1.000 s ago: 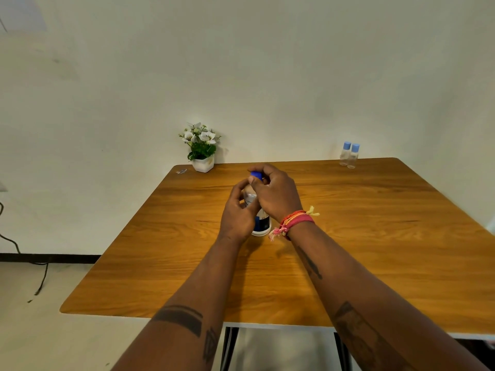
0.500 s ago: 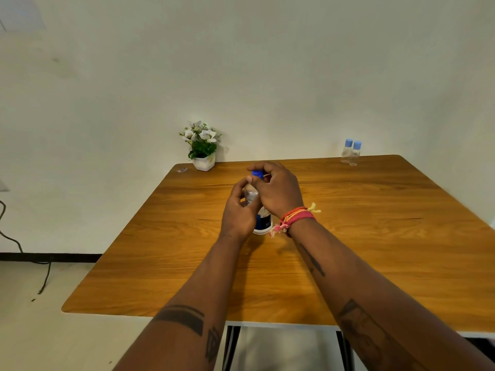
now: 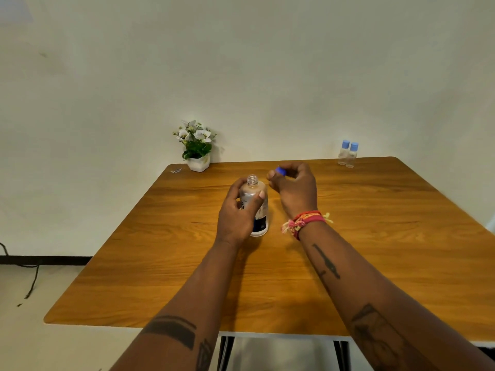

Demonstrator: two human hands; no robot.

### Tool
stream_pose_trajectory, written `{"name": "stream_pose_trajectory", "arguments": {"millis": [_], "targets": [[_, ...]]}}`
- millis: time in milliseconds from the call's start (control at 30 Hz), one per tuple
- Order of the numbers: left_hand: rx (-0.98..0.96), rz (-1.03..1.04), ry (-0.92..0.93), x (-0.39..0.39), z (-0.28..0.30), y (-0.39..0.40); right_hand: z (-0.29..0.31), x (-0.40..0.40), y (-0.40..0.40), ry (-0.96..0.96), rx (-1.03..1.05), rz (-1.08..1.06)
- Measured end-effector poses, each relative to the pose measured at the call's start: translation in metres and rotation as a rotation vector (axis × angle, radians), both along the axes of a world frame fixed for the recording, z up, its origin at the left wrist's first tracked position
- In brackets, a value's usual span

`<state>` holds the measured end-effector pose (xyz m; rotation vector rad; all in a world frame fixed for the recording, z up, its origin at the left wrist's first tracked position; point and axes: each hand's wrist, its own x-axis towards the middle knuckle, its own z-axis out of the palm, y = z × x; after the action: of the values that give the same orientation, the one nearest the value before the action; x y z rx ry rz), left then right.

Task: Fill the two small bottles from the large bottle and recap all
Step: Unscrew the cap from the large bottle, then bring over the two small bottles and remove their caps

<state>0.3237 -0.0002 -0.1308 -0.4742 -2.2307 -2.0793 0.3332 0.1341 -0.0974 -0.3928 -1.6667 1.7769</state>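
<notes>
The large clear bottle with a dark blue label stands on the wooden table near its middle, its threaded neck bare. My left hand grips the bottle's body from the left. My right hand is just to the right of the neck and pinches the bottle's blue cap in its fingertips, clear of the bottle. Two small clear bottles with light blue caps stand side by side at the table's far right edge.
A small white pot of white flowers stands at the table's far left by the wall. A tiny scrap lies next to it. A dark cable runs along the floor at the left.
The blue cap has come off the large bottle. My right hand lifted it away to the right, leaving the neck open. My left hand keeps its grip on the bottle.
</notes>
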Motion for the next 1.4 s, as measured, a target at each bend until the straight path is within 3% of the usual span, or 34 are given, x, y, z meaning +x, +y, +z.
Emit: {"name": "stream_pose_trajectory", "arguments": {"millis": [200, 633, 833, 1133, 1400], "targets": [[-0.001, 0.025, 0.029, -0.011, -0.009, 0.004, -0.043, -0.013, 0.013, -0.203, 0.145, 0.0], [0.023, 0.05, 0.073, -0.015, -0.018, 0.008, -0.059, -0.029, 0.015, -0.625, 0.871, 0.126], [0.016, 0.043, 0.066, -0.013, -0.016, 0.01, -0.053, -0.023, 0.02, -0.658, 0.844, 0.086], [0.014, 0.014, 0.005, -0.009, -0.004, 0.005, -0.048, 0.005, 0.024, -0.556, 0.796, 0.063], [-0.179, 0.079, 0.042, 0.015, 0.01, -0.014, -0.023, 0.046, 0.029, -0.476, 0.759, 0.0]]}}
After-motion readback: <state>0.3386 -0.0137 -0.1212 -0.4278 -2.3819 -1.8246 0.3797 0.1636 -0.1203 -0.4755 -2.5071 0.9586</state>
